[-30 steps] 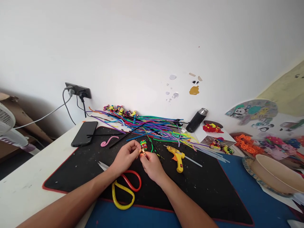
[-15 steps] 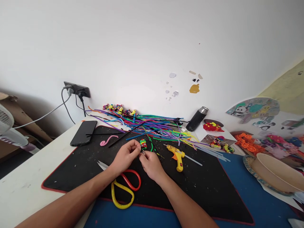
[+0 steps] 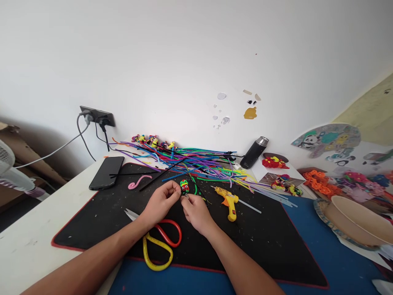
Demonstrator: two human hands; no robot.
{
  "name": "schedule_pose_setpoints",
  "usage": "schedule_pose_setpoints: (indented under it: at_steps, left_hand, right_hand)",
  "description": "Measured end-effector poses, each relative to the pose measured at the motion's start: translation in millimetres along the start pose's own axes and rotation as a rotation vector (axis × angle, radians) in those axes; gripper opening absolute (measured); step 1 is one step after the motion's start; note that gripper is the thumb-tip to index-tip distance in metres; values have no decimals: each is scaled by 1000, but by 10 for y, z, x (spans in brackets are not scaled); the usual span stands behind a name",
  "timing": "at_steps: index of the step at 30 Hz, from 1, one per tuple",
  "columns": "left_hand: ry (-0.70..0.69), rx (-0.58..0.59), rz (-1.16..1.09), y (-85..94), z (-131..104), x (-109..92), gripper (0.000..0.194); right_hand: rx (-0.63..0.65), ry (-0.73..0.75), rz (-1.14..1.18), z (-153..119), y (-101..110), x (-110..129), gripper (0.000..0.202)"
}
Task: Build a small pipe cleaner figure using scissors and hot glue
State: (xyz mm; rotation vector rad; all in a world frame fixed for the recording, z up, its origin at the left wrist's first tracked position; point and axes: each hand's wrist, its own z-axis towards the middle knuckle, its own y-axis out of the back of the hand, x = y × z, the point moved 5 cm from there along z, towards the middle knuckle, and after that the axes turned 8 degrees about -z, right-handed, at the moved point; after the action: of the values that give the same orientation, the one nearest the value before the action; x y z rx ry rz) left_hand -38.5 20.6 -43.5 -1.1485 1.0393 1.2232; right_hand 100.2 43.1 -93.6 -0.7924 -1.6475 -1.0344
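A small pipe-cleaner figure (image 3: 184, 187) with a green, red and yellow head and round eyes stands up between my fingertips, over the black mat. My left hand (image 3: 163, 201) is closed, its thumb and fingers pinching the figure from the left. From the right, my right hand (image 3: 197, 212) pinches low down at the figure; the part between the fingers is hidden. Under my left wrist lie scissors (image 3: 158, 250) with one red and one yellow handle. A yellow hot glue gun (image 3: 229, 201) with a clear stick rests right of my hands.
Loose coloured pipe cleaners (image 3: 196, 164) are heaped behind the mat (image 3: 245, 250). A phone (image 3: 107, 173) and a pink curled pipe cleaner (image 3: 138, 182) lie on the left. A black flask (image 3: 254, 154) leans at the back, and bowls (image 3: 356, 223) stand at the right.
The camera view has shifted slightly. My hands stay at the figure in almost the same pose, with the fingers only marginally moved.
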Motion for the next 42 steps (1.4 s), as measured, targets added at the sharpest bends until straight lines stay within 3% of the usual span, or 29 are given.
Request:
schedule_pose_setpoints:
  at_steps: [19, 27, 42]
  left_hand:
    - [2, 20, -3, 16, 2, 40, 33]
    - [8, 32, 8, 1, 6, 61, 31]
    - [-12, -1, 67, 34, 6, 65, 34]
  right_hand:
    - [32, -39, 99, -16, -12, 23, 46]
    - [30, -10, 30, 0, -29, -23, 45]
    - [76, -62, 309, -86, 3, 140, 53]
